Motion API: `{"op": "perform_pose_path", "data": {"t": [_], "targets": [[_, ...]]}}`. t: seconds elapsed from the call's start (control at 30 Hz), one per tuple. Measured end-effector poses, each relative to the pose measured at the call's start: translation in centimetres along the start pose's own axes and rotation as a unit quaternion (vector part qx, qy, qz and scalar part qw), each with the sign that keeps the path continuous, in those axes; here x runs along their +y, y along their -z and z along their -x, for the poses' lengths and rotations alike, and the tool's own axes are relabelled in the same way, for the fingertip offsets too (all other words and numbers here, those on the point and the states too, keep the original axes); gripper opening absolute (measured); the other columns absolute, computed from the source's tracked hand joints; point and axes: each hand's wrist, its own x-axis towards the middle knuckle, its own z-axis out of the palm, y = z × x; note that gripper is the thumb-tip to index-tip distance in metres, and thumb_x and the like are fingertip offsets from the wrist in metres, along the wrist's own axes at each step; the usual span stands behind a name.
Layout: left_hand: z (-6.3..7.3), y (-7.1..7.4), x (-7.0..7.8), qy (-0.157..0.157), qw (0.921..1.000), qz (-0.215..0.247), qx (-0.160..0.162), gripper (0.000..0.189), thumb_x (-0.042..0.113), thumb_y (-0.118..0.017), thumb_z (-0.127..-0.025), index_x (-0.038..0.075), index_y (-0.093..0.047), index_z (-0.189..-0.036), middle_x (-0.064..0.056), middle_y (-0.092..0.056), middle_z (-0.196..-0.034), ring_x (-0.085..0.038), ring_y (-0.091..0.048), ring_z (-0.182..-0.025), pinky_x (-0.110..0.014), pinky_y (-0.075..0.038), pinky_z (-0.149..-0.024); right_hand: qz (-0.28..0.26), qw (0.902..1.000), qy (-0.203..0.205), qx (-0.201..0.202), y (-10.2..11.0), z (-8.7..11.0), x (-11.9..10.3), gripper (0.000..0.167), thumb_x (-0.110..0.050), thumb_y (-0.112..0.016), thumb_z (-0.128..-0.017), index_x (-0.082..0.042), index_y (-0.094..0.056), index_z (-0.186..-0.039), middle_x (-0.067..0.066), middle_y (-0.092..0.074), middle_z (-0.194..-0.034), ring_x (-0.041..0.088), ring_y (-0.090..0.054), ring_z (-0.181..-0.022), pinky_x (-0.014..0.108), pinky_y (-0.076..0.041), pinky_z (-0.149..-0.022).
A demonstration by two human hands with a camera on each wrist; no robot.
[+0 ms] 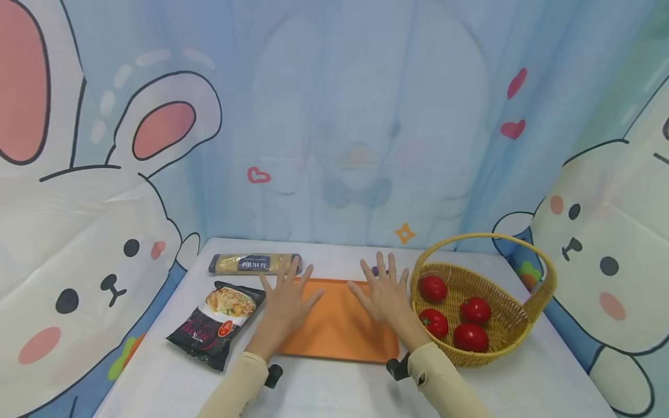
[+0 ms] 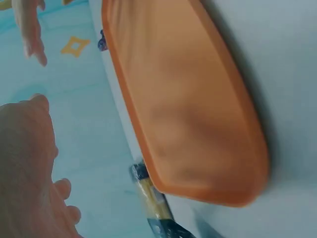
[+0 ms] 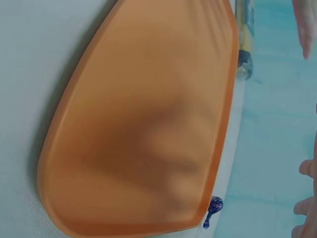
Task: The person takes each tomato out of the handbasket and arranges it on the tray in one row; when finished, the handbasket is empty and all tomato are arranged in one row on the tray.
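My left hand (image 1: 284, 310) hovers over the left part of an orange tray (image 1: 334, 325), its fingers spread and holding nothing. Over the tray's right part is my right hand (image 1: 388, 296), likewise spread and holding nothing. In both wrist views the tray (image 2: 188, 99) appears bare, with hand shadows falling across it. Behind the right fingers, a small dark purple object (image 3: 214, 206) lies just past the tray's far edge; its kind is unclear. A long clear pack of pasta (image 1: 254, 263) lies beyond the left fingertips, near the tray's far left corner.
Left of the tray lies a black and white noodle bag (image 1: 218, 322). A wicker basket (image 1: 504, 284) with a tall handle stands at the right, close to my right forearm, holding several red tomatoes (image 1: 471, 338). Behind the white table (image 1: 334, 389) hangs a printed blue curtain (image 1: 334, 116).
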Motion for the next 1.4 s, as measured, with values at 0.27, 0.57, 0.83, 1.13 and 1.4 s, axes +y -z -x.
{"op": "perform_pose_path", "data": {"t": [0.27, 0.57, 0.83, 1.13, 1.4], "targets": [[4.6, -1.2, -4.6, -0.016, 0.9941, 0.096, -0.048, 0.093, 0.052, -0.072, -0.101, 0.003, -0.031, -0.169, -0.023, -0.024, -0.176, -0.046, -0.020, -0.163, -0.069, -0.030, -0.127, 0.002, 0.9998, 0.010, 0.014, 0.3, 0.8, -0.3, 0.084, -0.069, -0.047, -0.106, -0.014, -0.037, -0.169, 0.029, -0.017, -0.176, 0.054, -0.005, -0.163, 0.086, -0.009, -0.122], [8.3, -3.4, -7.8, 0.012, 0.9641, 0.238, -0.118, 0.120, 0.059, -0.084, -0.088, -0.003, -0.022, -0.170, -0.026, -0.022, -0.176, -0.045, -0.015, -0.165, -0.060, -0.016, -0.134, -0.071, 0.9947, 0.054, 0.050, 2.1, 2.5, 0.1, 0.081, -0.059, -0.056, -0.107, -0.007, -0.040, -0.167, 0.029, -0.028, -0.173, 0.052, -0.020, -0.161, 0.078, -0.021, -0.125], [8.2, -3.8, -8.1, 0.032, 0.9587, 0.258, -0.116, 0.119, 0.057, -0.087, -0.086, 0.002, -0.025, -0.170, -0.025, -0.023, -0.176, -0.048, -0.018, -0.163, -0.064, -0.019, -0.132, -0.186, 0.9655, 0.119, 0.138, 6.1, 6.0, 3.4, 0.048, -0.029, -0.068, -0.108, -0.005, -0.062, -0.149, 0.015, -0.067, -0.145, 0.038, -0.063, -0.132, 0.061, -0.056, -0.108], [8.3, -3.6, -8.2, 0.035, 0.9655, 0.236, -0.105, 0.117, 0.060, -0.086, -0.086, 0.001, -0.029, -0.169, -0.026, -0.027, -0.174, -0.052, -0.023, -0.161, -0.066, -0.023, -0.130, -0.229, 0.9235, 0.124, 0.282, 6.1, 7.1, 9.9, 0.020, 0.007, -0.073, -0.096, 0.002, -0.076, -0.115, 0.010, -0.080, -0.107, 0.015, -0.073, -0.095, 0.001, -0.047, -0.091], [8.2, -4.0, -8.3, 0.029, 0.9652, 0.238, -0.105, 0.117, 0.060, -0.086, -0.086, 0.000, -0.030, -0.168, -0.025, -0.030, -0.174, -0.048, -0.022, -0.162, -0.064, -0.022, -0.132, -0.277, 0.9360, -0.013, 0.217, 4.5, 6.4, 14.9, 0.032, -0.025, -0.075, -0.104, -0.002, -0.076, -0.127, 0.017, -0.078, -0.120, 0.017, -0.073, -0.107, 0.000, -0.046, -0.086]]}}
